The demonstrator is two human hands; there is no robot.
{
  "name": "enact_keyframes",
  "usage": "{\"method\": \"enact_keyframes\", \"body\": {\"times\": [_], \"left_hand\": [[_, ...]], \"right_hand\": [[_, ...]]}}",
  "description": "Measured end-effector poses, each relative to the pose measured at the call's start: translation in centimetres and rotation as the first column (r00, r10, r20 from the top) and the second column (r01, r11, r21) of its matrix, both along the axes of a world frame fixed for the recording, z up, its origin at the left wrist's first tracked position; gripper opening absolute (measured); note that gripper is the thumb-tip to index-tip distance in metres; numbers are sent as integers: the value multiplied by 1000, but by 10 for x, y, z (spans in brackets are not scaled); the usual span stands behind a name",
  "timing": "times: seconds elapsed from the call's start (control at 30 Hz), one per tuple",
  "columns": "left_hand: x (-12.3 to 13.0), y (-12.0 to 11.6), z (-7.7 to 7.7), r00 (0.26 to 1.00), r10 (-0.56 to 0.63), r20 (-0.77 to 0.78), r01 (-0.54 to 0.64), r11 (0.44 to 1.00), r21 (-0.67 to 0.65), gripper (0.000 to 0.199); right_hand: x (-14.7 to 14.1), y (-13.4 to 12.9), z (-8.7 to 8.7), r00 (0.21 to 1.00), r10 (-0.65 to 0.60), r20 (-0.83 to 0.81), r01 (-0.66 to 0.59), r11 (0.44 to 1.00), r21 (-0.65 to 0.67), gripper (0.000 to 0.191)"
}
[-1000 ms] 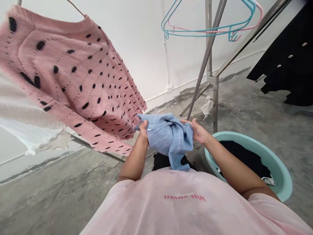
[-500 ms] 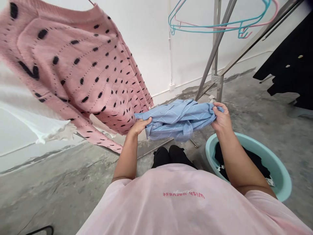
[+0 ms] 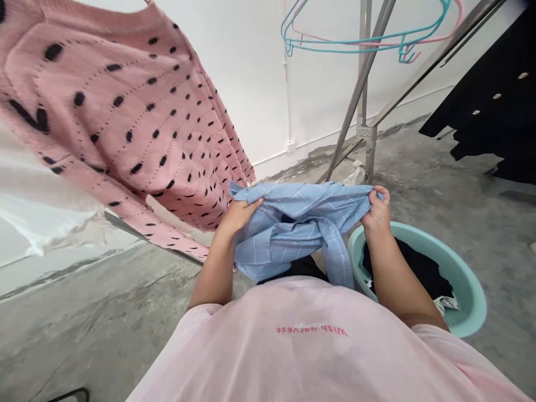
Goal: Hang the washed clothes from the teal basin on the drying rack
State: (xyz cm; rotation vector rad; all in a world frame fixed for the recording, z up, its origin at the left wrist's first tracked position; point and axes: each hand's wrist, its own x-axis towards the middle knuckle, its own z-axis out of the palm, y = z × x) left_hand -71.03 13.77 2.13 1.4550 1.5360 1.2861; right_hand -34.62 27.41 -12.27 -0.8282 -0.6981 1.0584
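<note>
A light blue shirt [image 3: 297,234] with thin white lines is stretched between my two hands in front of my body. My left hand [image 3: 242,216] grips its left end, thumb on top of the cloth. At the other end, my right hand [image 3: 378,209] has its fingers closed on a corner of the fabric. The lower part of the shirt hangs in loose folds, and a strip dangles on its right side. Just left of my left hand hangs a pink sweater [image 3: 138,134] with black spots.
Blue hangers [image 3: 343,43] and pink hangers [image 3: 450,34] hang from a metal drying rack [image 3: 355,100]. A turquoise basin [image 3: 473,301] holding dark clothes [image 3: 422,273] stands at the right on the concrete floor. A black garment [image 3: 494,111] hangs far right; white cloth [image 3: 50,206] hangs at left.
The shirt has swung lower and opened out, its folds now dropping toward my lap. Both hands keep hold of it and stay about the same distance apart.
</note>
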Motion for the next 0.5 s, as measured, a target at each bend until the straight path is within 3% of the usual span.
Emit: {"method": "enact_keyframes", "body": {"times": [0.1,0.27,0.33,0.4,0.5], "left_hand": [[1,6,1,992,121,42,-127,974,187,29],[1,16,14,946,143,292,-192,970,147,37],[4,22,22,883,80,462,-143,984,102,40],[9,29,31,815,3,579,-51,996,66,38],[18,42,39,744,-31,668,25,1000,18,31]], "right_hand": [[-5,-11,-2,998,16,68,-13,999,-52,37],[-13,-13,6,987,98,130,-88,993,-81,37],[-15,-11,8,977,137,165,-125,989,-82,39],[-17,-12,8,938,149,314,-134,989,-67,41],[-23,-21,10,827,60,559,-67,998,-8,44]]}}
